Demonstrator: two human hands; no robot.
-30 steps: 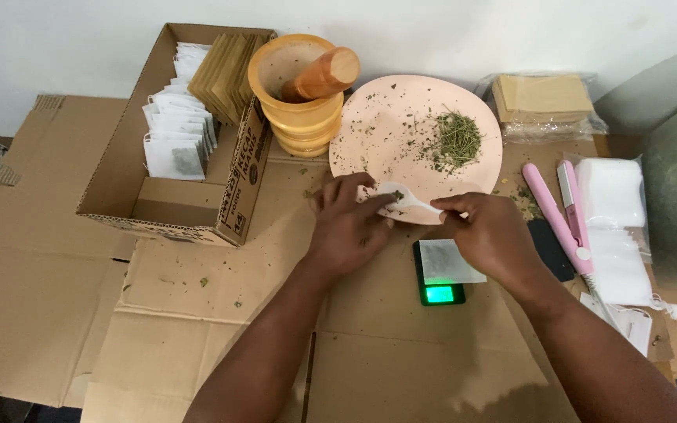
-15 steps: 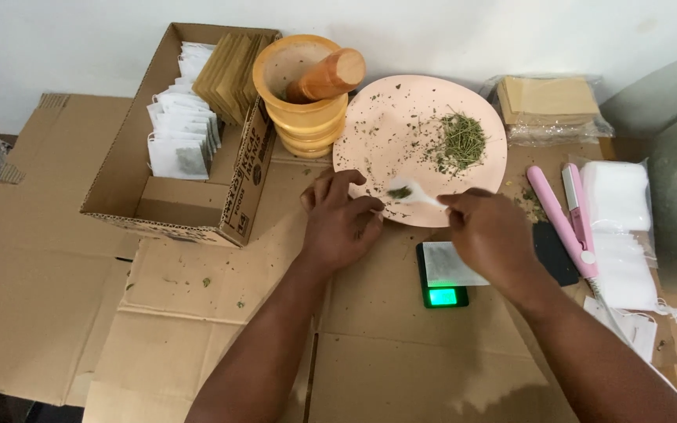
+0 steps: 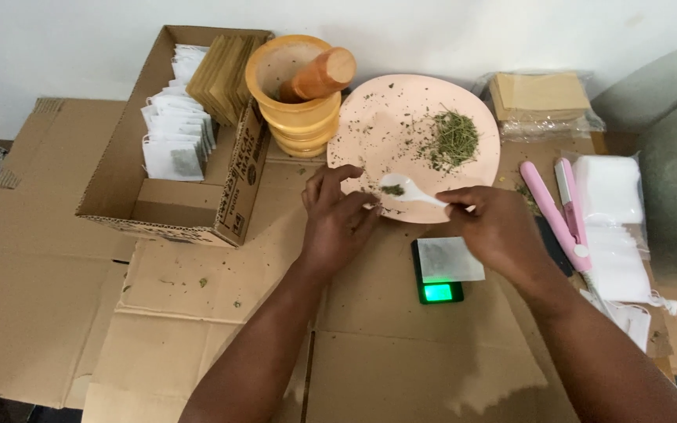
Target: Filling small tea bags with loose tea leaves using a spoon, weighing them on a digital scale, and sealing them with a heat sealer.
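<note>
Flat brown cardboard [image 3: 197, 313] covers the table. On it sits an open cardboard box [image 3: 174, 211] full of little white bags [image 3: 175, 141]. Next comes the round pink plate [image 3: 385, 117] with a heap of dried green herbs [image 3: 452, 139]. Beside it stands a yellow mortar [image 3: 295, 110]. The left hand [image 3: 338, 219] rests open at the plate's near edge. The right hand [image 3: 495, 231] pinches a small white spoon [image 3: 405, 190] holding a few herbs, over the plate's near edge. Below is a small scale [image 3: 439, 270].

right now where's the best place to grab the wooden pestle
Probably the thick rounded end of the pestle, coming from above and the right. It leans in the yellow mortar with that end sticking out over the rim; the other end is hidden inside.
</note>
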